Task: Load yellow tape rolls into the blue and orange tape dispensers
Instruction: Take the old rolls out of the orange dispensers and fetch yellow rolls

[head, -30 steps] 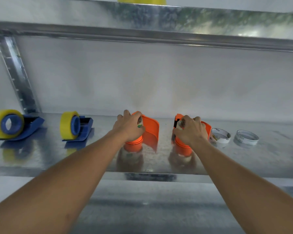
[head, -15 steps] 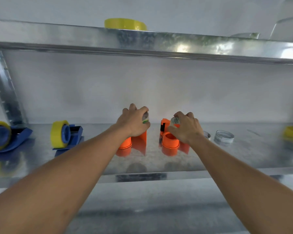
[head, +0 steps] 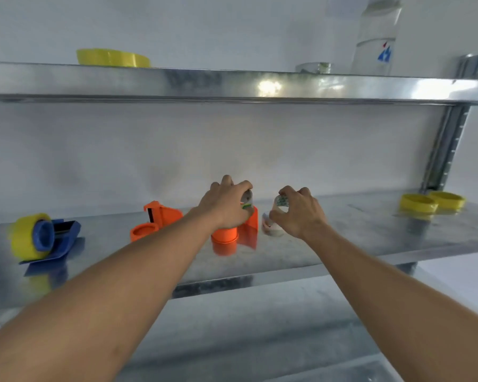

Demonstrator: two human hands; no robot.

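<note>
Left hand gripping small clear tape roll above orange plastic dispenser, mid galvanised shelf; right hand pinching another clear roll.

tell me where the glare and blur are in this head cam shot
Head view: a bright glare spot sits on the upper shelf edge; the lower shelf mirrors the orange dispenser; wide-angle distortion bends the shelves; the forearms and left hand look soft, and the water bottle is hazy.

open shelf right of hands, orange dispensers crowding centre-left
</note>
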